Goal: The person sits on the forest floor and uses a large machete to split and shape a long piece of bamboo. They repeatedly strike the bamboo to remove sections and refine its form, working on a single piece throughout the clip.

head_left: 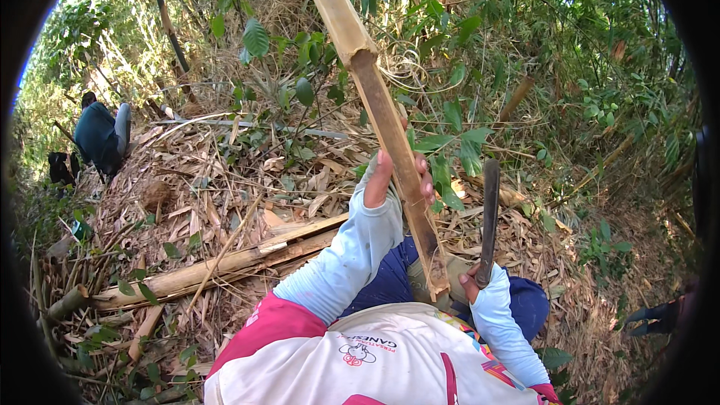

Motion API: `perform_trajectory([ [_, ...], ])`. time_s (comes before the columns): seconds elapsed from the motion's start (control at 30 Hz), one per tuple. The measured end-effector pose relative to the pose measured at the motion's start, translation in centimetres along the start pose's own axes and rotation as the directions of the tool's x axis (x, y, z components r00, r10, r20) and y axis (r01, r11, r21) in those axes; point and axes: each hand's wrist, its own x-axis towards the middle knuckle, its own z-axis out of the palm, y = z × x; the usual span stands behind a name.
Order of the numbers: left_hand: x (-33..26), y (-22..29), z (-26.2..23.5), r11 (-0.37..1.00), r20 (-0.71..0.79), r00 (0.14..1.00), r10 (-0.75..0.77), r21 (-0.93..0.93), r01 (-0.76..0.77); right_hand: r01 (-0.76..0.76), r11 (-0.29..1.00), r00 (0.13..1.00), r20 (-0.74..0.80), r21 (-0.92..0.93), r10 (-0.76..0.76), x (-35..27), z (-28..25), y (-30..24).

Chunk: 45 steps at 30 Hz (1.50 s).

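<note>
Split bamboo (391, 124) runs from 11 o'clock to between 5 and 6 through the left hand (381, 178), thumb on one edge, fingertips clamped round the other. Between 4 and 5 o'clock of that grip, the right hand (471, 285) has its fingers closed on a long knife (489, 210), blade toward 12, apart from the bamboo. Splitting looks done along the lower stretch; the joint ridge and ragged end seem untrimmed. More bamboo lengths (165, 283) lie at 8 o'clock; another person (99, 135) bends at 9.
</note>
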Motion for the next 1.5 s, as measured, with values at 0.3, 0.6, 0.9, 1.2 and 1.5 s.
perform_trajectory([
  [0.3,-0.1,-1.2,0.4,0.996,-0.091,0.992,0.089,-0.01,-0.091,-0.111,0.949,0.994,0.016,0.296,0.111,0.5,0.0,-0.1],
  [0.6,-0.1,-2.4,0.1,0.989,-0.127,0.981,0.149,0.017,-0.148,-0.027,0.87,0.995,-0.067,0.493,0.068,1.6,-1.0,2.2],
  [0.9,-0.5,-3.4,1.8,0.979,-0.232,0.952,0.201,0.023,-0.201,-0.025,0.706,0.987,-0.094,0.708,0.13,1.8,-2.2,-0.1],
  [1.2,-0.9,-4.4,2.3,0.982,-0.198,0.965,0.17,0.116,-0.149,0.039,0.72,0.975,-0.186,0.693,0.126,3.7,-3.7,0.8],
  [1.5,-1.9,-3.2,3.1,0.882,-0.321,0.945,0.059,0.46,0.102,0.105,0.698,0.957,-0.263,0.708,0.123,5.9,-7.9,0.7],
])
